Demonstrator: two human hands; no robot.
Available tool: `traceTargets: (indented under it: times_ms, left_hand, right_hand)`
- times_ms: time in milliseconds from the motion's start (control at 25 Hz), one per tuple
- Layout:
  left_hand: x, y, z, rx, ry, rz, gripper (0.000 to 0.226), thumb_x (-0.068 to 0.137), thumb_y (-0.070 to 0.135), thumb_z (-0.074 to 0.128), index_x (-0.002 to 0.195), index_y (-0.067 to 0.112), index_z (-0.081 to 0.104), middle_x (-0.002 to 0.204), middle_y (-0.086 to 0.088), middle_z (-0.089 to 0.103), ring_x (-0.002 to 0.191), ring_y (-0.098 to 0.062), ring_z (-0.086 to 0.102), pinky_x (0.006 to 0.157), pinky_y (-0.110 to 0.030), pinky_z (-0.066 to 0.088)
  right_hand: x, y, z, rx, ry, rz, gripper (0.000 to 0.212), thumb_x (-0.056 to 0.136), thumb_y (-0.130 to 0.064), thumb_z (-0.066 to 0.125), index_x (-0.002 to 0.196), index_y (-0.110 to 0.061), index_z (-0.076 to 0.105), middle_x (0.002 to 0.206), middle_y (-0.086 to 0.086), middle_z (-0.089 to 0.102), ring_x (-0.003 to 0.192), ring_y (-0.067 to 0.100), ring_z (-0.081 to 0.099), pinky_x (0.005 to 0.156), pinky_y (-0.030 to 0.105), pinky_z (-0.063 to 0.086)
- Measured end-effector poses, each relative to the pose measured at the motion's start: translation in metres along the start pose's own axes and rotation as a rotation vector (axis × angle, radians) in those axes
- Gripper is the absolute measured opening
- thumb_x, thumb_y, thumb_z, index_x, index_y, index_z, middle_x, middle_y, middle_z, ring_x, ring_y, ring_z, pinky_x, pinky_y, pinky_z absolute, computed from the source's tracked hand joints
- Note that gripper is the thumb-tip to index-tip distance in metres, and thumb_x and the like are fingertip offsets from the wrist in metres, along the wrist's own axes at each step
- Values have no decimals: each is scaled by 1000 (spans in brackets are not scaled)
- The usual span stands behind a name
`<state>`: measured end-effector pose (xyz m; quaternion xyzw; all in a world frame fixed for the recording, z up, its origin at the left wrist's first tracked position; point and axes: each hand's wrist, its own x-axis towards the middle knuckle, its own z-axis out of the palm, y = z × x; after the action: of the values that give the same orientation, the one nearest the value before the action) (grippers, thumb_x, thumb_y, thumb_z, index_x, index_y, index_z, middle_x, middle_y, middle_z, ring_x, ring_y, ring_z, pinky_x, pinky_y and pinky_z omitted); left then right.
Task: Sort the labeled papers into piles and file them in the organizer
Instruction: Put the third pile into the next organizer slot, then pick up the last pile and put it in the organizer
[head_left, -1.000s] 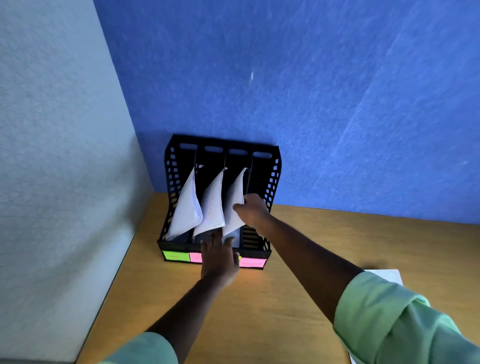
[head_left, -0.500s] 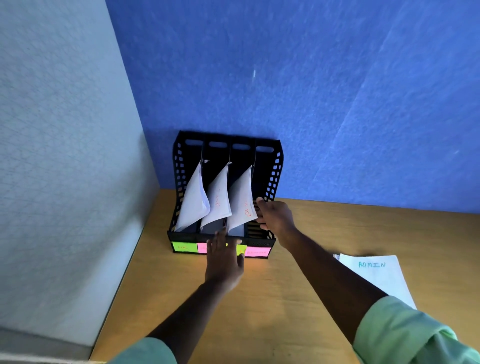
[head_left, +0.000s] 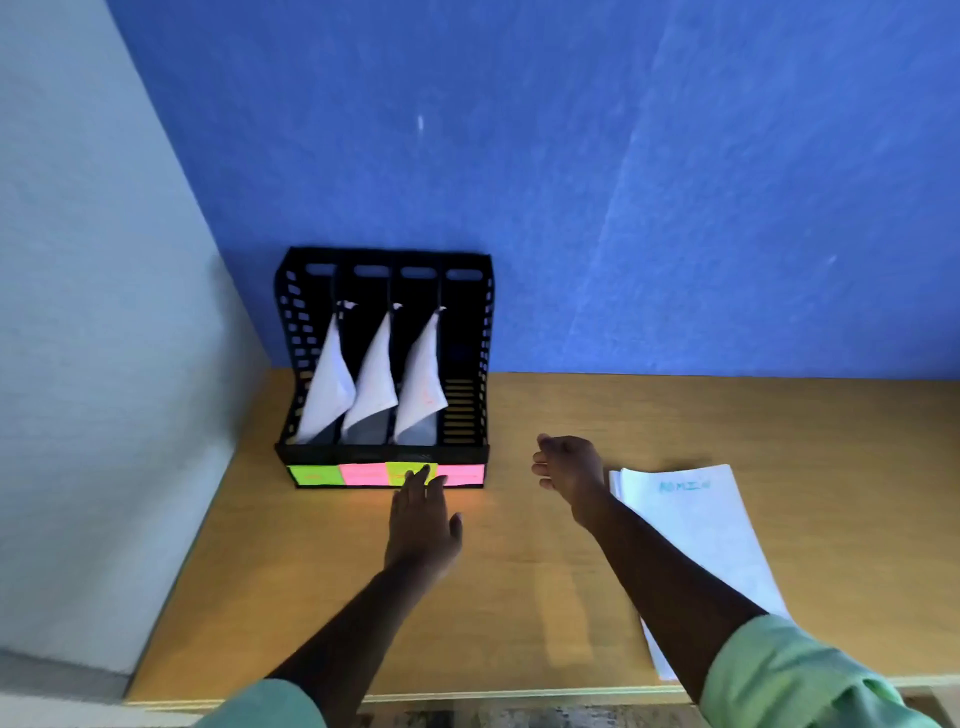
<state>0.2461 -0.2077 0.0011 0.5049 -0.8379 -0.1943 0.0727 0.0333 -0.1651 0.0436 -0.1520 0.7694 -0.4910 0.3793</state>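
Observation:
A black four-slot organizer (head_left: 470, 291) stands at the back left of the desk against the blue wall. Its three left slots each hold leaning white papers (head_left: 374, 379); the rightmost slot looks empty. Green and pink sticky labels (head_left: 361, 474) run along its front. My left hand (head_left: 422, 519) lies flat and open on the desk, fingertips touching the organizer's front. My right hand (head_left: 569, 467) hovers to the right of the organizer, loosely curled, holding nothing. A white paper pile (head_left: 696, 535) with blue writing at its top lies on the desk, partly under my right forearm.
The wooden desk (head_left: 519, 597) sits in a corner, with a pale wall on the left and the blue wall behind. The desk's front edge runs along the bottom of the view.
My right hand let go of the third slot's papers and drew back to the right, away from the organizer. My left hand slid back slightly. The view tilted down, showing more of the paper pile.

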Motion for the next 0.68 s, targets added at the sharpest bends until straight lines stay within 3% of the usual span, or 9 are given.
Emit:
traceTargets:
  times_ms: [160,240,360,480,560,680]
  left_hand:
    - [-4,55,31,-54,-70,-17,60,97,33,52,149,12,31,157,-9,28,146,-26,24,119,-34,23]
    - [-5,92,49,-110,-117,-36,59,96,33,54,147,10,34,152,-9,35,140,-25,34,113,-32,32]
    - [-10,144,81,-226,-217,-106,56,97,34,55,146,10,40,148,-8,43,135,-23,44,109,-32,38]
    - [-16,185,112,-314,-298,-213,49,97,33,57,139,10,49,138,-6,56,126,-20,54,104,-28,43]
    - [-22,208,130,-366,-354,-293,45,96,32,57,136,10,52,133,-6,62,121,-20,58,99,-28,46]
    - [-31,235,148,-445,-400,-426,47,95,30,57,136,9,51,133,-7,61,121,-22,58,96,-27,46]
  right_hand:
    - [15,26,-58,-12,-31,54,16,94,-16,63,80,-14,72,74,5,65,64,21,60,61,30,47]
    - [23,40,-93,-51,-24,61,16,91,-13,61,79,-13,72,75,8,67,66,24,61,59,35,49]
    - [38,59,-146,-214,-8,42,20,87,-16,57,85,-2,72,76,9,70,75,26,67,76,49,59]
    - [45,81,-201,-502,131,-42,23,90,-19,55,95,-9,75,98,9,75,95,29,69,83,38,56]
    - [49,102,-237,-619,244,-69,26,94,-25,59,114,-16,72,122,9,67,113,31,62,96,36,49]
    - [55,133,-277,-747,262,97,51,93,-35,63,138,-14,52,142,12,48,131,36,44,104,44,41]
